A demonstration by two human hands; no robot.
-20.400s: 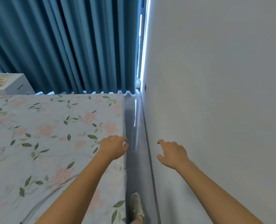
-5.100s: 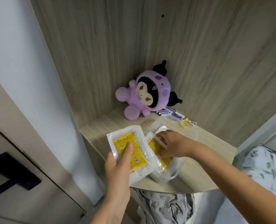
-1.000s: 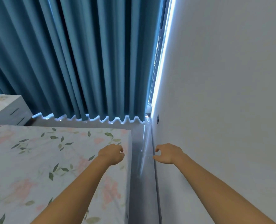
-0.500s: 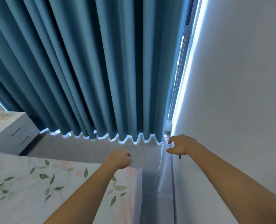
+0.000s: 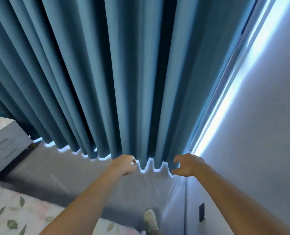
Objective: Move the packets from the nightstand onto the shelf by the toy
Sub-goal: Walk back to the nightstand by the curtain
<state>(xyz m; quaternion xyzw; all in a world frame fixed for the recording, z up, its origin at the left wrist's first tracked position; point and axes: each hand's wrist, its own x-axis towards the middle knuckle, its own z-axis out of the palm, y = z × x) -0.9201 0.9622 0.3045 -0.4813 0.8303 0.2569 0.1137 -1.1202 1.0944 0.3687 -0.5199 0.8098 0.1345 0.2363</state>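
Left hand (image 5: 126,165): my fingers loosely curled, holding nothing, out before the curtain (image 5: 123,78) hem.
Right hand (image 5: 188,165): half-curled, empty, near the wall (image 5: 259,141).
Nightstand (image 5: 3,143): white, far left by the curtain; packets on it too cropped to make out.
Bed (image 5: 18,216): floral sheet, lower left.
Shoe (image 5: 150,221): on the floor.

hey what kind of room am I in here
Most likely a bedroom: a bed with floral bedding, a white drawer unit beside it like a nightstand, and long teal curtains over a window.
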